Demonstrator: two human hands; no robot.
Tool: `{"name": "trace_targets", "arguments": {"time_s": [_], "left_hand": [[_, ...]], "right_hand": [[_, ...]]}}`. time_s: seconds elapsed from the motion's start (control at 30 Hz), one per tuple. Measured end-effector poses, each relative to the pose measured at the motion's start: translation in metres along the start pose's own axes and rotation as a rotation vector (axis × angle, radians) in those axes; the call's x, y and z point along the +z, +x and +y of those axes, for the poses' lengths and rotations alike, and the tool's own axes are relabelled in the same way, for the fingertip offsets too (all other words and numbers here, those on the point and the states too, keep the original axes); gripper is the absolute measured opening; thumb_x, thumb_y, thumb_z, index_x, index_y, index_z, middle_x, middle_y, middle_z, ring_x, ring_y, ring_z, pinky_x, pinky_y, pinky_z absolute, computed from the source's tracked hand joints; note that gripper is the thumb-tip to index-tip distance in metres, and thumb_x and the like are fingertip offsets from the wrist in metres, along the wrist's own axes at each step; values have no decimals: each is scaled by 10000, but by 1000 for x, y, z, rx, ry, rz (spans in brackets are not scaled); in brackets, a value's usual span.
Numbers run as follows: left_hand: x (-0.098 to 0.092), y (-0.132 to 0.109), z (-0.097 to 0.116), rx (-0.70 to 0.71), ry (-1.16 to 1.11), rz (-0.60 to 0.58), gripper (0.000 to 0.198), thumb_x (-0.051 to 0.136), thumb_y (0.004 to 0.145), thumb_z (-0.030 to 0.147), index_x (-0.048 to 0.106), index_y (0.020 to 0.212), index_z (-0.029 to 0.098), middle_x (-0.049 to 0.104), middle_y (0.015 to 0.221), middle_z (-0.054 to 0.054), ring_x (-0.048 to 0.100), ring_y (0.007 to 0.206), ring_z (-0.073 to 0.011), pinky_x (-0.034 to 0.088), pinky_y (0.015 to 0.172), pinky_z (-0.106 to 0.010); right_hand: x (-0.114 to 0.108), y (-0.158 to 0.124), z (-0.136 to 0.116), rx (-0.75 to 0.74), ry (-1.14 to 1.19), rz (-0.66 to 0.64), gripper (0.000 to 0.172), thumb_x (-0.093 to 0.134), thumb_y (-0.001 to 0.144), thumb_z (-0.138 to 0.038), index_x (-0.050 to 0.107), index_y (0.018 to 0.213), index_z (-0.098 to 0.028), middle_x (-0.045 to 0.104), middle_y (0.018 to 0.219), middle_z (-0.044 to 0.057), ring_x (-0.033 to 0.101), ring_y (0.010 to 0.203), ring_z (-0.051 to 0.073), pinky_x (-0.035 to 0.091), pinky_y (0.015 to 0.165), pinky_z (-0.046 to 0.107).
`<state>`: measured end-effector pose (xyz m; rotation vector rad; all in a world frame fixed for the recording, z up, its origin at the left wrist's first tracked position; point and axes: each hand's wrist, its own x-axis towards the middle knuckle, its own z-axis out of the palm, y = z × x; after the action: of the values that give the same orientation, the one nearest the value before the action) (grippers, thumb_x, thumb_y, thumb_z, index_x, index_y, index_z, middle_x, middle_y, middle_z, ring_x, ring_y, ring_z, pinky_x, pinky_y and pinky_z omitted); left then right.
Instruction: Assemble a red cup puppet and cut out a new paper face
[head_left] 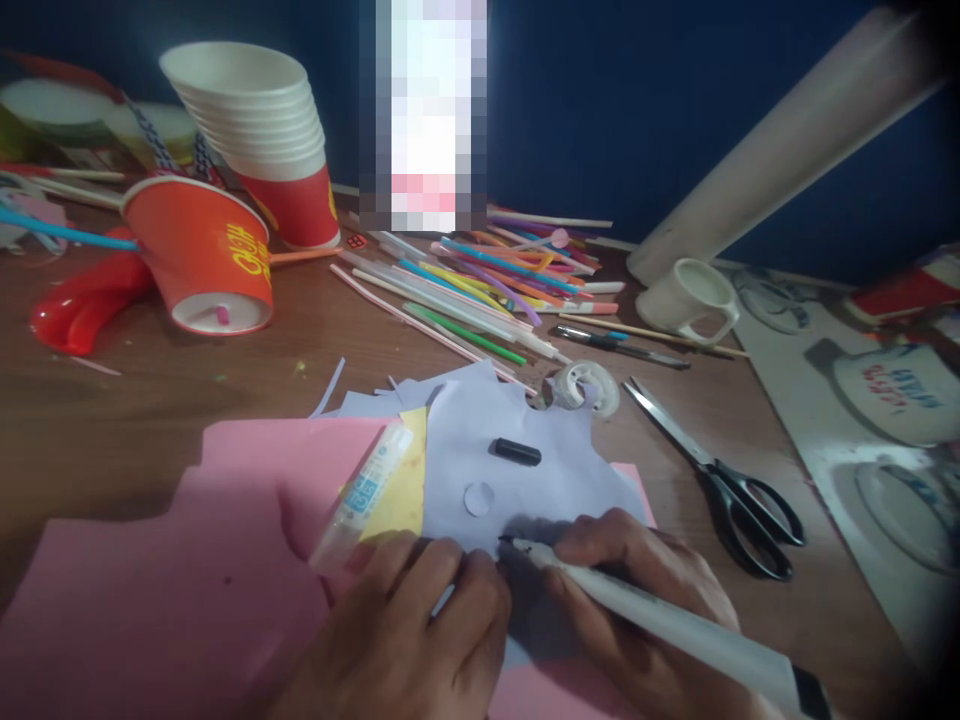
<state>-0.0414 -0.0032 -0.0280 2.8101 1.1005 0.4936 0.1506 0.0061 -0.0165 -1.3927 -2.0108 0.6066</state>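
My right hand (637, 600) grips a white marker (667, 610) between thumb and fingers. Its dark tip points at the pale lilac paper (555, 460), close to a small cut paper circle (478, 498). A black marker cap (517, 452) lies on that same sheet. Beside the marker tip, my left hand (420, 620) rests knuckles-up with curled, closed fingers. Its fingertips are hidden, so what they hold or press is unclear. Just beyond it, a clear plastic strip-shaped piece with blue print (364, 495) lies across yellow paper (401, 485) and pink paper (165, 560).
Black-handled scissors (712, 480) lie open at right, near a tape roll (586, 388) and a white mug (690, 300). Colourful straws (480, 285) spread across the back. Stacked paper cups (289, 190) and a pierced orange cup (206, 255) stand at left.
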Motion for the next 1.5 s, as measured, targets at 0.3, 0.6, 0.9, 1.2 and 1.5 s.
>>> {"name": "trace_targets", "arguments": {"time_s": [0.3, 0.6, 0.9, 1.2, 1.5], "left_hand": [[0, -4, 0, 35, 43, -27, 238, 504, 829, 303, 594, 1019, 191, 618, 1057, -2, 510, 864, -191, 359, 781, -378], [-3, -4, -1, 20, -42, -14, 271, 460, 849, 345, 613, 1018, 198, 623, 1093, 4, 490, 861, -193, 352, 803, -367], [-8, 2, -1, 5, -39, -89, 288, 503, 820, 387, 625, 1002, 199, 622, 1097, 3, 482, 831, -180, 371, 758, -337], [-5, -1, -2, 9, -48, -113, 290, 550, 781, 399, 615, 986, 206, 622, 1080, -4, 486, 865, -187, 380, 770, -336], [-7, 2, 0, -24, -65, -93, 307, 542, 790, 401, 618, 993, 184, 649, 996, -8, 484, 826, -177, 379, 759, -328]], "right_hand": [[-4, -1, 0, 23, -30, 10, 102, 547, 775, -169, 474, 748, -236, 548, 460, -64, 549, 366, 121, 420, 337, 216], [-5, -2, 1, 45, -12, 7, 94, 533, 767, -160, 487, 714, -222, 554, 466, -53, 506, 345, 107, 397, 336, 220], [-7, 0, -4, 71, 13, -16, 106, 536, 751, -150, 489, 677, -210, 559, 459, -58, 549, 390, 111, 426, 357, 203], [-3, -4, -4, 50, 32, 10, 91, 551, 732, -148, 496, 712, -217, 589, 517, -48, 578, 436, 122, 473, 432, 220], [-1, -2, -4, 44, -8, 15, 77, 527, 733, -149, 503, 683, -203, 586, 502, -39, 572, 412, 119, 453, 409, 219]]}}
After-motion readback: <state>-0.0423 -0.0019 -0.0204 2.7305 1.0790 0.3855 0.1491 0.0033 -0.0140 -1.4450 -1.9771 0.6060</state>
